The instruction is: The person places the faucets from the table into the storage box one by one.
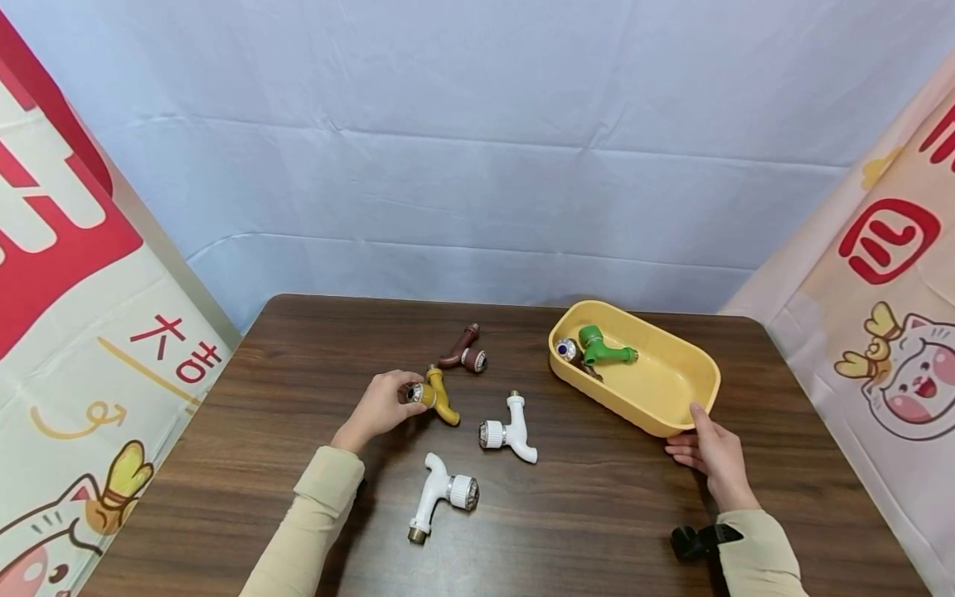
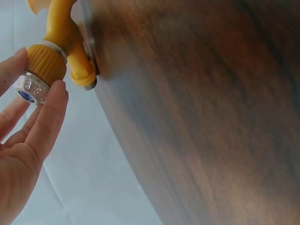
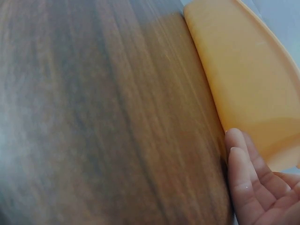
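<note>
My left hand (image 1: 384,405) pinches the ribbed handle of a yellow faucet (image 1: 445,405) between thumb and fingers. In the left wrist view, the silver cap with a blue centre on the yellow faucet (image 2: 58,28) shows between the fingertips. At the right, my right hand (image 1: 718,454) grips the near right corner of a yellow plastic basin (image 1: 679,365), thumb over the rim and fingers against the outside wall. Inside the basin's left end lie a green faucet (image 1: 608,352) and another faucet with a silver cap (image 1: 568,349), partly hidden.
A dark red faucet (image 1: 464,352) lies just behind the yellow one. Two white faucets lie nearer: one white faucet (image 1: 516,431) right of the left hand, another white faucet (image 1: 433,496) closer to the front. All rest on a brown wooden table (image 1: 582,514) before a pale cloth backdrop (image 1: 462,182).
</note>
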`<state>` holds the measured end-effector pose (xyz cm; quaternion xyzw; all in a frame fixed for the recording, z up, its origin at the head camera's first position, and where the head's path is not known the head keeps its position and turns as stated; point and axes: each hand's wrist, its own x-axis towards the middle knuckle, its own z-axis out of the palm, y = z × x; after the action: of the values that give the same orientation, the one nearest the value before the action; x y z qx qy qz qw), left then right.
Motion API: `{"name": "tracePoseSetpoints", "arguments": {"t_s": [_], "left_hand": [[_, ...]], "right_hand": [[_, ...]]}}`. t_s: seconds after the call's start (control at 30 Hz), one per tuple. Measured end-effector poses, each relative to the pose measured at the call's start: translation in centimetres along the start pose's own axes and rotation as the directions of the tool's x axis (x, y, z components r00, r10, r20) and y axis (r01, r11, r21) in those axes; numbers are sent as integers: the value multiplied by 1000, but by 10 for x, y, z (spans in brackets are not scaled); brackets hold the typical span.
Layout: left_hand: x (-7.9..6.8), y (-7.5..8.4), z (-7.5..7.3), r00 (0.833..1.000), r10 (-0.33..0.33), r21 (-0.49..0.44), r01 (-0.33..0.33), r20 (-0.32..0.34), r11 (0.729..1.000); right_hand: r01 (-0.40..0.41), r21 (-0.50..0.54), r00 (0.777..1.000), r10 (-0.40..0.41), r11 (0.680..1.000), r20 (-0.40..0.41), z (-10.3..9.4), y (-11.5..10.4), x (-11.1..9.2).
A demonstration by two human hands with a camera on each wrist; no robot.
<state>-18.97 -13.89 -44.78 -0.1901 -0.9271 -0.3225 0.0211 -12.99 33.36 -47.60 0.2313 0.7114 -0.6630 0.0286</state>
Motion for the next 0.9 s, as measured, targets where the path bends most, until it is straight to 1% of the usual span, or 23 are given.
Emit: {"name": "tracePoseSetpoints", "arguments": {"t_s": [0.27,0.3,0.4,0.47,0.53,0.63,0.9], "left_hand": [[0,0,-1,1000,1,-16,-1,-15,1000],[0,0,-1,1000,0,-17,0,-19,1000],[0,0,-1,1000,2,-21,-3,-28,1000],[1,1,-2,999,6,-25,-6,-32,1000],[1,1,-2,999,13,-24,-14,-41,1000],[2,3,-4,998,23,-27,-25,-55,999],[3,8,-7,994,47,-51,-52,-97,997]], "right_hand": [[8,8,1000,-8,1000,8,0,1,-1],[11,25,1000,-11,1000,6,0,1,0],[13,9,1000,-13,1000,1,0,1,0],[7,19,1000,-7,1000,1,0,1,0],[3,3,1000,-3,1000,5,0,1,0],[-9,17,1000,9,1000,4,0,1,0],[-14,12,1000,14,1000,3,1,1,0]]}}
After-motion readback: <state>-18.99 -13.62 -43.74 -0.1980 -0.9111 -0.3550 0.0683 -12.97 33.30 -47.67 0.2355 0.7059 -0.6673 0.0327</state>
